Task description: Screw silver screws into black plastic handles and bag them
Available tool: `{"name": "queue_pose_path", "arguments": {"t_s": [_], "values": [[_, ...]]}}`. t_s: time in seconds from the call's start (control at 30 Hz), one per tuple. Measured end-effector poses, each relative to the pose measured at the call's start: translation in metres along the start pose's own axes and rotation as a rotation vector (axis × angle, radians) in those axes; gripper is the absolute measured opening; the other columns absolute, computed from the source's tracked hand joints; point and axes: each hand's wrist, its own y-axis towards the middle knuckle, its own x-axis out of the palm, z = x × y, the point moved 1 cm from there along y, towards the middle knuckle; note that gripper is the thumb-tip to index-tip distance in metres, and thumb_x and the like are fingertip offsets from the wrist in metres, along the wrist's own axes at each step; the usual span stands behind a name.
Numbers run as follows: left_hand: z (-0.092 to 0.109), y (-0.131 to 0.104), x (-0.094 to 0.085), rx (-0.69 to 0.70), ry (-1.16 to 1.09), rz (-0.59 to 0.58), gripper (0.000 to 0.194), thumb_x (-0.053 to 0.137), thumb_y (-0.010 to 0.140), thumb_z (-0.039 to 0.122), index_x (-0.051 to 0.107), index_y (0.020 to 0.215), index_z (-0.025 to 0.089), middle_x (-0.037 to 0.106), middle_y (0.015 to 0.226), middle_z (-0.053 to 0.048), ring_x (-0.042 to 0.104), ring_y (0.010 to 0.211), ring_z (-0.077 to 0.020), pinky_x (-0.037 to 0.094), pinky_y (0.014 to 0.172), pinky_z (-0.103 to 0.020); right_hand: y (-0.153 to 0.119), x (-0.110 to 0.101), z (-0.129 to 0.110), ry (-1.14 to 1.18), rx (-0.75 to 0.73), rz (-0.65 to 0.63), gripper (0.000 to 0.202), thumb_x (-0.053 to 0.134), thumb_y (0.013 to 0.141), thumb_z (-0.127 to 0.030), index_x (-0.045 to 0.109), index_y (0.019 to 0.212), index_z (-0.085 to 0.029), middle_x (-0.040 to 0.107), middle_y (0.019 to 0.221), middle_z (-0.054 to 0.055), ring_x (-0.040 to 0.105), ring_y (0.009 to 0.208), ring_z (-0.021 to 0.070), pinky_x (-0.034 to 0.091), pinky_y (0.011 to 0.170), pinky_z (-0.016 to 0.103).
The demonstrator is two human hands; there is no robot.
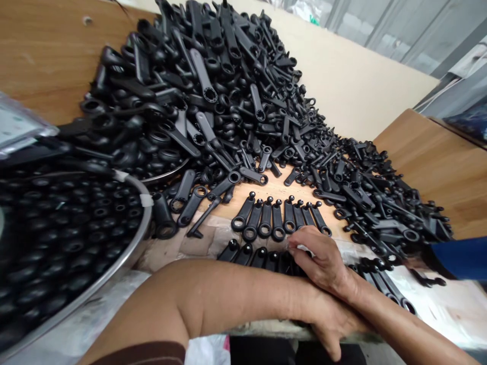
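Observation:
My left arm reaches across from the lower left. My left hand (337,319) lies palm down by the table's front edge, under my right wrist. Its thumb points down; the right forearm covers its fingers. My right hand (321,256) crosses over it, with curled fingers and thumb drawn together beside two rows of black levers. Each black lever (265,220) in the far row has a ring end and a small ball tip. The near row of black levers (261,256) is partly behind my left forearm. Whatever the right fingertips hold is too hidden to make out.
A huge heap of loose black levers (213,101) rises at the back and spreads right. At left stands a metal-rimmed basin (146,218) full of rounded black parts. More levers (384,284) lie right of my hands. Wooden boards (437,167) wall the table.

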Motion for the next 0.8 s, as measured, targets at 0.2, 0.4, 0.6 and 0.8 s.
{"name": "queue_pose_path", "arguments": {"t_s": [0.2, 0.4, 0.6, 0.8], "values": [[0.005, -0.003, -0.004, -0.030, -0.011, -0.022, 0.091, 0.064, 0.061, 0.010, 0.015, 0.134, -0.012, 0.010, 0.147, -0.023, 0.000, 0.136, -0.0210, -0.005, 0.109, -0.019, -0.005, 0.006, 0.004, 0.038, -0.070, 0.034, 0.019, 0.045, 0.080, -0.005, 0.051, 0.092, -0.018, 0.059, 0.076, 0.003, 0.053, 0.069, 0.0148, 0.043, 0.067, 0.030], [-0.001, 0.003, 0.002, -0.007, 0.016, -0.007, 0.092, 0.066, 0.059, 0.012, 0.016, 0.133, -0.013, 0.015, 0.145, -0.025, 0.004, 0.137, -0.0245, -0.002, 0.111, -0.023, -0.008, 0.004, 0.008, 0.043, -0.117, 0.016, 0.021, 0.045, 0.081, -0.007, 0.053, 0.096, -0.018, 0.060, 0.077, 0.004, 0.055, 0.072, 0.0155, 0.045, 0.068, 0.031], [-0.002, 0.003, 0.003, 0.000, 0.116, 0.040, 0.092, 0.068, 0.057, 0.016, 0.022, 0.131, -0.014, 0.021, 0.143, -0.026, 0.013, 0.136, -0.0266, 0.005, 0.112, -0.026, -0.009, -0.001, 0.007, 0.065, -0.189, -0.006, 0.023, 0.044, 0.079, -0.006, 0.057, 0.095, -0.017, 0.061, 0.074, 0.004, 0.057, 0.072, 0.0163, 0.046, 0.071, 0.034], [-0.001, 0.000, 0.004, -0.008, 0.232, 0.101, 0.093, 0.069, 0.060, 0.026, 0.024, 0.132, -0.012, 0.028, 0.141, -0.024, 0.021, 0.135, -0.0279, 0.011, 0.113, -0.030, -0.008, -0.012, 0.003, 0.048, -0.191, -0.079, 0.022, 0.043, 0.082, -0.006, 0.061, 0.088, -0.018, 0.063, 0.077, 0.005, 0.058, 0.075, 0.0162, 0.046, 0.074, 0.033]]}}
